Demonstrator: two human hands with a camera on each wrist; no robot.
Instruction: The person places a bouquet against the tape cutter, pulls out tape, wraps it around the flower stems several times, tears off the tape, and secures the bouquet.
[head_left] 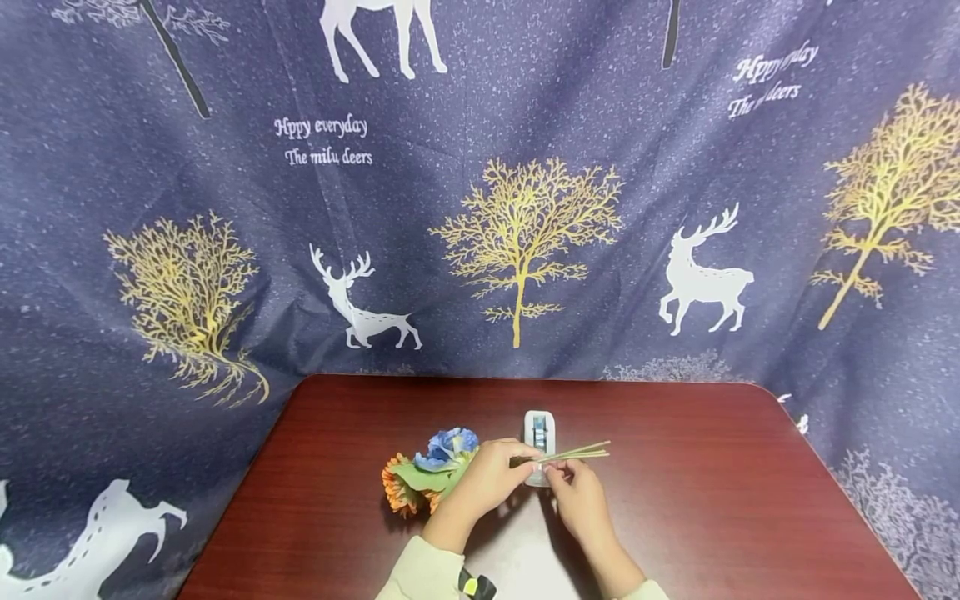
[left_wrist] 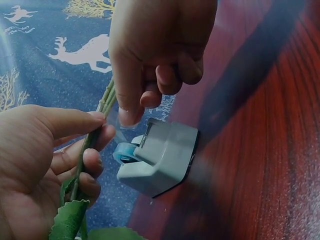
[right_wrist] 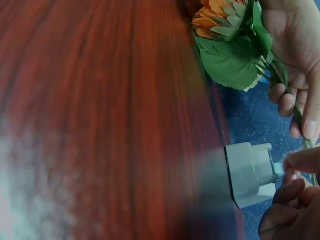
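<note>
My left hand grips a bunch of artificial flowers by the green stems, thumb pressed along them in the left wrist view. A blue flower and orange flowers stick out on the left, with green leaves below the blooms. Beyond the stems stands a pale grey tape dispenser with a blue-cored roll. A short strip of clear tape runs from it to my right hand, whose fingertips pinch it beside the stems. The exact tape end is hidden by the fingers.
The dark red wooden table carries the dispenser. Behind it hangs a blue cloth printed with deer and trees, close to the table's far edge. A black band sits at the left sleeve.
</note>
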